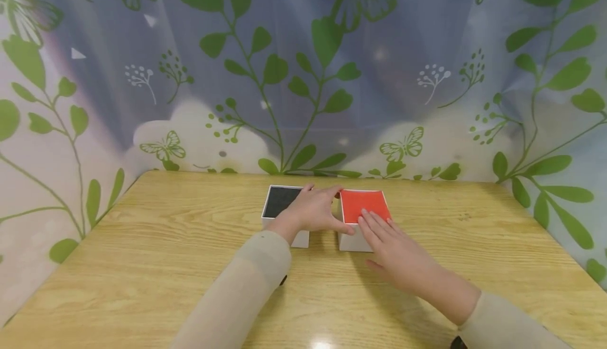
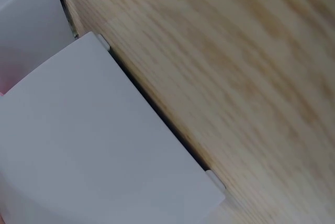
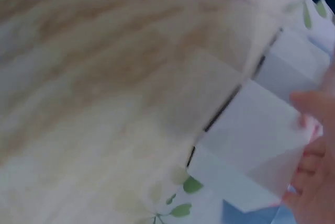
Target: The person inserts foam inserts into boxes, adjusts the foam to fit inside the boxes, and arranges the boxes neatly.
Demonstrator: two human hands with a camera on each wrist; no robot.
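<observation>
Two white boxes stand side by side on the table, one with a black top (image 1: 281, 201) and one with a red top (image 1: 362, 204). My left hand (image 1: 314, 209) reaches over the right part of the black-topped box and holds the left side of the red-topped box, thumb at the front and fingertips at the back corner. Straight fingers of my right hand (image 1: 398, 254) rest on the red top near its front right edge. In the right wrist view, a box's white side (image 3: 251, 135) lies beside the right hand's thumb and fingers. White box sides fill the left wrist view's left part.
The wooden table (image 1: 189, 264) reaches back to a curtain (image 1: 417, 38) printed with leaves and butterflies. A narrow gap separates the two boxes. Both forearms wear light sleeves (image 1: 237, 296).
</observation>
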